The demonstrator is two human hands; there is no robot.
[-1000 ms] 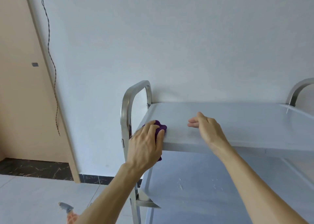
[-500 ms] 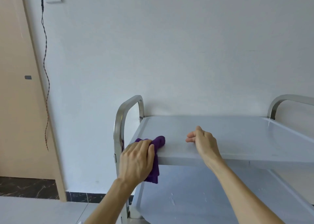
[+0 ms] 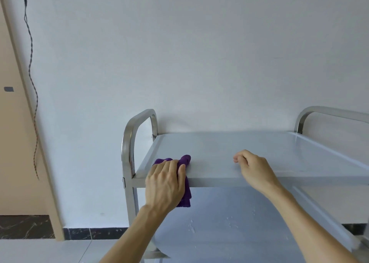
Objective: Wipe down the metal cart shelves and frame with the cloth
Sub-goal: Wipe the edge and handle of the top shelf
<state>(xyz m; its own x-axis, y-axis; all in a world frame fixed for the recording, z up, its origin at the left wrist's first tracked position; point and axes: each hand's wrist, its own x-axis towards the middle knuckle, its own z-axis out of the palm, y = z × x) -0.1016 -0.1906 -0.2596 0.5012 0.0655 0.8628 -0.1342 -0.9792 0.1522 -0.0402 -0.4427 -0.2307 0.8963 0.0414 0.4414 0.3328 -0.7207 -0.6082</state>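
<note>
Bare forearms, no visible sleeves

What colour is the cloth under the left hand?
The cloth is purple, plain with no pattern. It shows in the head view, under the left hand on the top shelf.

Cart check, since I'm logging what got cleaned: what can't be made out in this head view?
- Purple cloth: mostly hidden under the left hand.
- Top shelf: right end cut off by the frame edge.
- Lower shelf: partly covered by both forearms; its pale specks are too small to identify.
- Right hand: fingers curled, so contact with the shelf is unclear.
</note>
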